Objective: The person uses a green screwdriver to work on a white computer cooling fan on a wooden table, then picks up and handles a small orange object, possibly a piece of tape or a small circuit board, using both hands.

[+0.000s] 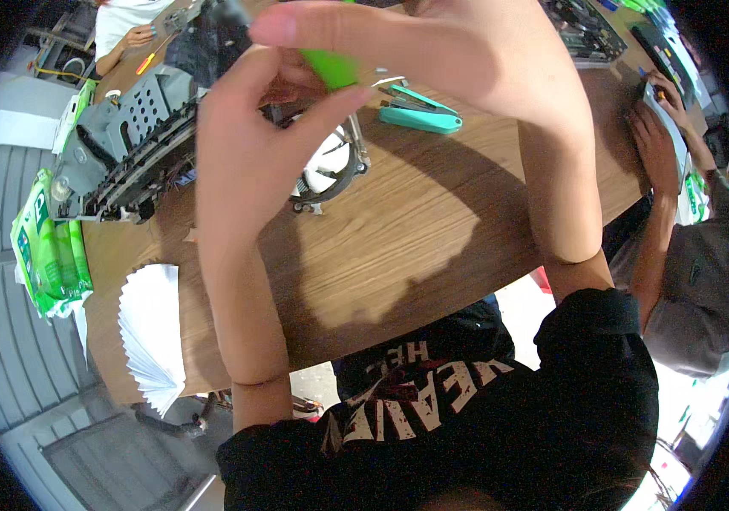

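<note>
In front of me, both my hands are raised over the table around a bright green object (330, 68), whose kind is hidden by my fingers. My left hand (245, 145) has its fingers curled and its thumb against the lower end of the green piece. Above it my right hand (407, 38) is closed on the same piece, its thumb stretched leftward. Partly covered by my left hand, a round white fan in a dark frame (326, 166) rests on the table. To its right lies a teal stapler-like tool (420, 117).
A grey metal and black plastic machine chassis (143, 115) stands at the left. Nearer are a green plastic package (53, 255) and pleated white paper (151, 328). At right, a co-worker's hands (658, 140) hold a pale flat piece. Far left, another person sits near an orange-yellow screwdriver (147, 62).
</note>
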`<state>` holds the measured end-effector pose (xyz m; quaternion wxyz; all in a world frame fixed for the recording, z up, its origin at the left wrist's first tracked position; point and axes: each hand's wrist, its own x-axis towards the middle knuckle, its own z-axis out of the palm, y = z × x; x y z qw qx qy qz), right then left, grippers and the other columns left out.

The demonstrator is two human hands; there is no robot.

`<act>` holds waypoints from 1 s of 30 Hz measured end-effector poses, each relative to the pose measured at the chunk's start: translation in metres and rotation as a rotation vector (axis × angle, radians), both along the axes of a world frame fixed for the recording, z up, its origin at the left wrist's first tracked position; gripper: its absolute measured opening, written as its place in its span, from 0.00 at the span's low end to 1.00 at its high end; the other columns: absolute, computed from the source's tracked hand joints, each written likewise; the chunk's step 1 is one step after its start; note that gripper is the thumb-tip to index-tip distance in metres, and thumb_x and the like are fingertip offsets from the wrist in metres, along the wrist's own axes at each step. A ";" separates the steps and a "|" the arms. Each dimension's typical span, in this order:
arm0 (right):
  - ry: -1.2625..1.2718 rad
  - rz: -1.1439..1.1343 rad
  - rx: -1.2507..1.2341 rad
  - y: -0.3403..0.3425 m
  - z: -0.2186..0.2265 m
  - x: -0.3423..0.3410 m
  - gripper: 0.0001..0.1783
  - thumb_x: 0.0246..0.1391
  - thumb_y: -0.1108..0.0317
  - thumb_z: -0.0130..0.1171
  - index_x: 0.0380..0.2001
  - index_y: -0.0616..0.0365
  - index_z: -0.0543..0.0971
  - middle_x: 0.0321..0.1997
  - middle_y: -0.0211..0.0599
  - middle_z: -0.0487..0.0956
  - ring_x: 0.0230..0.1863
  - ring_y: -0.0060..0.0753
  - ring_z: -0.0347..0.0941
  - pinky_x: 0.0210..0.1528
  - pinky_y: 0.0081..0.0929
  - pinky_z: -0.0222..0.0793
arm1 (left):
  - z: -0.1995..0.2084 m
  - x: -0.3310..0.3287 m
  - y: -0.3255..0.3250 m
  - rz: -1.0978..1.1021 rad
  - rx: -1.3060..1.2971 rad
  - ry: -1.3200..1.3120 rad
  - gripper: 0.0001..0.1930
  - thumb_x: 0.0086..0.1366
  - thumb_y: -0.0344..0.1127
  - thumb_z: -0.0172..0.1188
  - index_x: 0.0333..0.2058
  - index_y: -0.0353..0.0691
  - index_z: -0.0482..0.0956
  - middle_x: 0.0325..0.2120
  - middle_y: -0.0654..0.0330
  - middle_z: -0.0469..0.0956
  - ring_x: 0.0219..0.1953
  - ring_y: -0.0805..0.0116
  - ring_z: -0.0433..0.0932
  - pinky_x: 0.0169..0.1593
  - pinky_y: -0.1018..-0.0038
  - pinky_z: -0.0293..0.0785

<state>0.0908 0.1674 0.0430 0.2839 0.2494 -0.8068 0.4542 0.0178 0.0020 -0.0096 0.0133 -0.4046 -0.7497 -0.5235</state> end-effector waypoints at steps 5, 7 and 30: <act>0.031 0.218 -0.087 0.022 0.005 -0.014 0.10 0.48 0.75 0.64 0.36 0.63 0.78 0.37 0.36 0.78 0.42 0.30 0.75 0.48 0.27 0.70 | 0.017 0.011 0.008 -0.024 -0.062 0.079 0.14 0.53 0.32 0.70 0.36 0.34 0.78 0.28 0.58 0.81 0.31 0.71 0.79 0.38 0.74 0.74; -0.021 0.258 0.093 0.035 0.020 -0.003 0.13 0.52 0.75 0.58 0.43 0.64 0.77 0.46 0.43 0.79 0.51 0.38 0.75 0.58 0.34 0.68 | 0.025 0.009 0.004 -0.149 -0.130 0.024 0.13 0.54 0.33 0.68 0.36 0.34 0.79 0.27 0.57 0.81 0.30 0.67 0.78 0.37 0.72 0.74; -0.067 0.131 0.202 0.040 0.035 0.006 0.17 0.52 0.72 0.61 0.47 0.62 0.76 0.47 0.43 0.77 0.52 0.38 0.74 0.54 0.33 0.69 | 0.031 0.016 0.006 -0.065 -0.283 -0.033 0.16 0.56 0.37 0.69 0.38 0.33 0.77 0.29 0.54 0.82 0.33 0.64 0.82 0.40 0.69 0.76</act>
